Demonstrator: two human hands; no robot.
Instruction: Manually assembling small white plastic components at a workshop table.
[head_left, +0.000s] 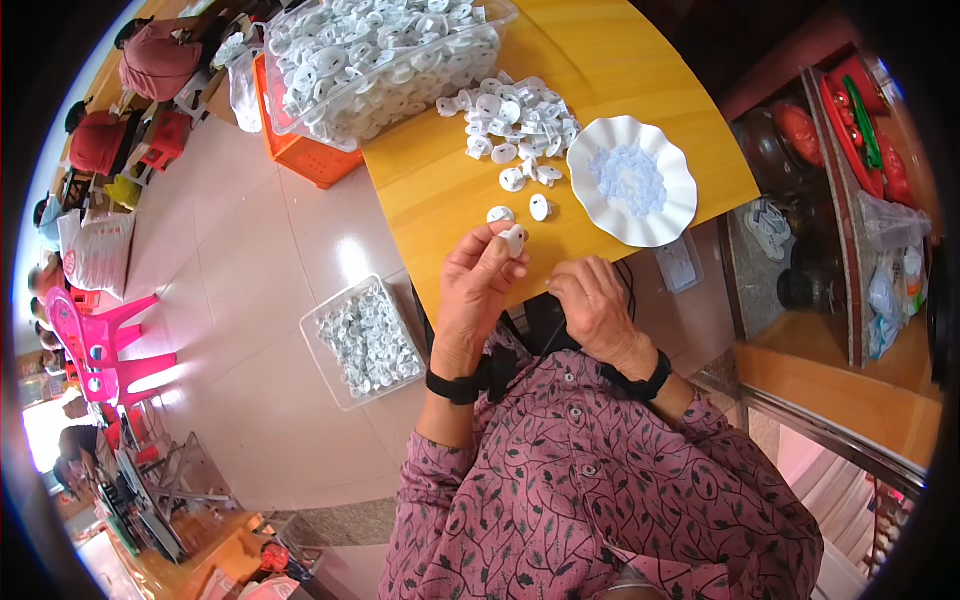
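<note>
Pinching a white round plastic part (514, 240) in the left hand's (475, 285) grip, just over the near edge of the wooden surface (430, 220). Cannot tell the right hand's (597, 308) curled grip as empty or full. Could lose the part to the floor (250, 330) through a loose pinch, or spill pale translucent bits (630, 180) from the scalloped white plate (680, 190) with a careless bump. Heaped with similar parts: the big clear tub (508, 14); likewise filled, on the floor: a smaller clear tub (322, 362).

A small workshop, as it appears from here: matching white plastic parts (505, 112) fill a clear tub (440, 72) and lie heaped on a table (415, 190); other people (160, 62) line the left.
</note>
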